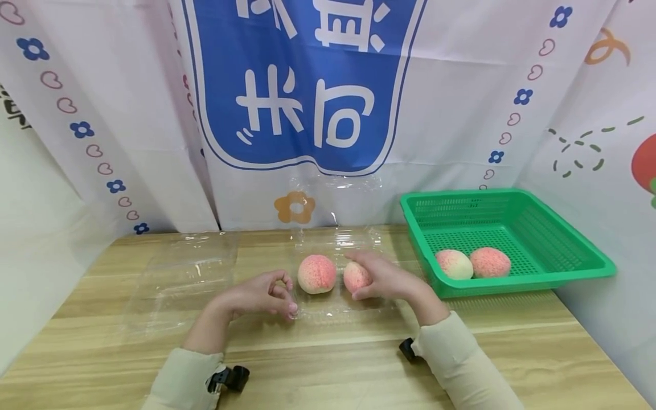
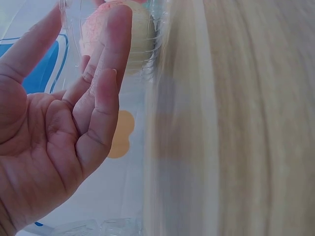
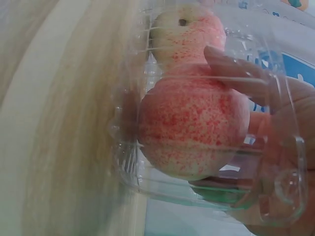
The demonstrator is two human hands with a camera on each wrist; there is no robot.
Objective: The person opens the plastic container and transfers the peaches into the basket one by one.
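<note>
In the head view, my right hand (image 1: 381,276) grips a pink and cream peach (image 1: 356,277), fingers behind and thumb in front. The right wrist view shows this peach (image 3: 194,125) inside a clear plastic clamshell box (image 3: 128,182), seen through its wall. A second peach (image 1: 316,274) sits in the box just to the left. My left hand (image 1: 263,293) is at the box's left side, with thumb and fingertips apart and close to the plastic. Its fingers (image 2: 115,44) are loosely bent and overlap the box wall in the left wrist view.
Another clear plastic container (image 1: 187,279) lies on the wooden table (image 1: 318,370) at left. A green basket (image 1: 558,239) at right holds two more peaches (image 1: 490,262). The clamshell's raised lid (image 1: 335,199) stands before a printed cloth (image 1: 435,125) at the back.
</note>
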